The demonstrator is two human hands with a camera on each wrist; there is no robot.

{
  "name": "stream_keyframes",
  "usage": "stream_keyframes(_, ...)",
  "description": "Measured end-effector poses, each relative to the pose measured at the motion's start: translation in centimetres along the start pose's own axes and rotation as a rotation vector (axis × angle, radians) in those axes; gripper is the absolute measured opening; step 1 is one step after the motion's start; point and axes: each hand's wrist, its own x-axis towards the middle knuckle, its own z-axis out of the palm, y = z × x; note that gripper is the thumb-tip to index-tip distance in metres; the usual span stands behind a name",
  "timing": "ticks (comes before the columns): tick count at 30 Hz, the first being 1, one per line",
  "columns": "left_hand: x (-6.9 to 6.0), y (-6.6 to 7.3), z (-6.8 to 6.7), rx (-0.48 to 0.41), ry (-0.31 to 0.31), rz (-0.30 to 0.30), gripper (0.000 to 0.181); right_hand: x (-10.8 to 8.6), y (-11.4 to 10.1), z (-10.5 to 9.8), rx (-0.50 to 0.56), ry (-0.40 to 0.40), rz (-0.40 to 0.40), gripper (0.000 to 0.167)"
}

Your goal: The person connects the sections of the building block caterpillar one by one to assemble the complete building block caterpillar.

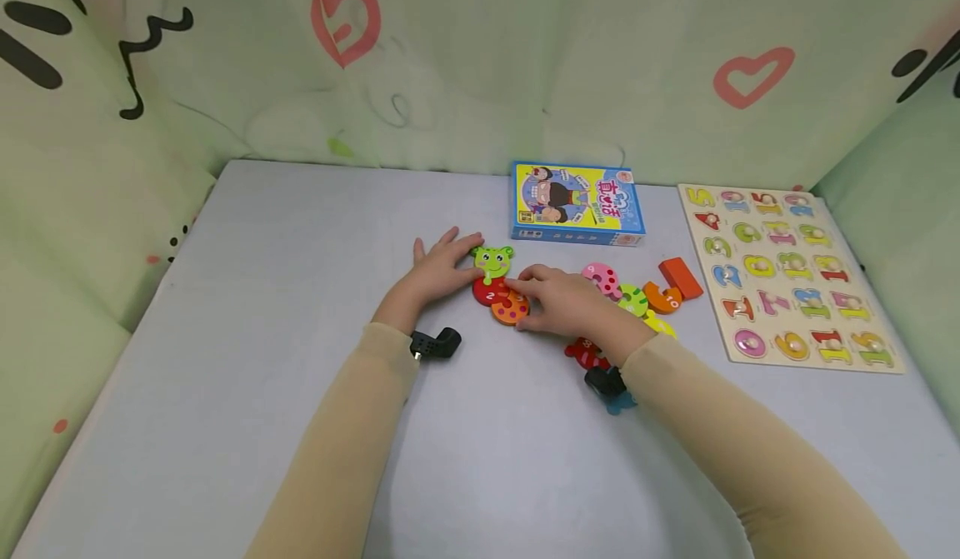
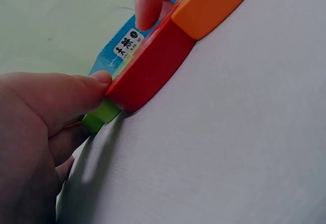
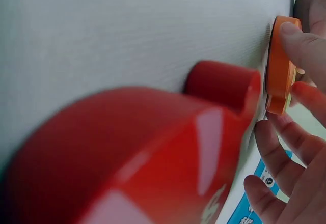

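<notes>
A green smiling head piece [image 1: 492,262] touches a red piece numbered 2 [image 1: 489,292], which joins an orange dotted piece [image 1: 510,308]. My left hand [image 1: 435,277] lies at the green piece's left side, fingers spread, its thumb on the edge by the red piece [image 2: 153,66]. My right hand [image 1: 564,299] pinches the orange piece [image 3: 279,61] between thumb and forefinger, the other fingers loosely bent. In the left wrist view the green piece [image 2: 102,114] shows beneath the left thumb.
Pink [image 1: 602,279], green [image 1: 633,299], orange [image 1: 663,298], yellow, red [image 1: 587,353] and blue pieces lie around my right forearm, with a red block [image 1: 681,278]. Behind stands a blue-edged box [image 1: 577,203]; a number board [image 1: 795,276] lies at right.
</notes>
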Motion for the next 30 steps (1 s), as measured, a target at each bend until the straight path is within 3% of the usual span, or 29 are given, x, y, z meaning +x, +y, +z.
stream_keyframes(14, -0.2, 0.1, 0.0, -0.010, -0.003, 0.002, 0.057, -0.1, 0.4, 0.2, 0.050, 0.006, -0.018, 0.064)
stream_keyframes(18, 0.0, 0.1, 0.0, -0.003, -0.007, 0.005, 0.057, -1.0, 0.8, -1.0, 0.143, 0.011, 0.000, 0.066)
stream_keyframes(23, -0.1, 0.1, -0.1, -0.004, -0.015, -0.007, 0.057, -3.7, 3.9, -3.0, 0.329, 0.114, 0.045, 0.058)
stream_keyframes(27, -0.1, 0.2, -0.1, -0.012, -0.015, -0.004, 0.057, -6.1, 6.9, -3.4, 0.388, 0.185, 0.090, 0.054)
stream_keyframes(30, -0.1, 0.2, 0.0, -0.010, -0.014, -0.003, 0.057, -7.5, 8.2, -3.0, 0.415, 0.176, 0.121, 0.055)
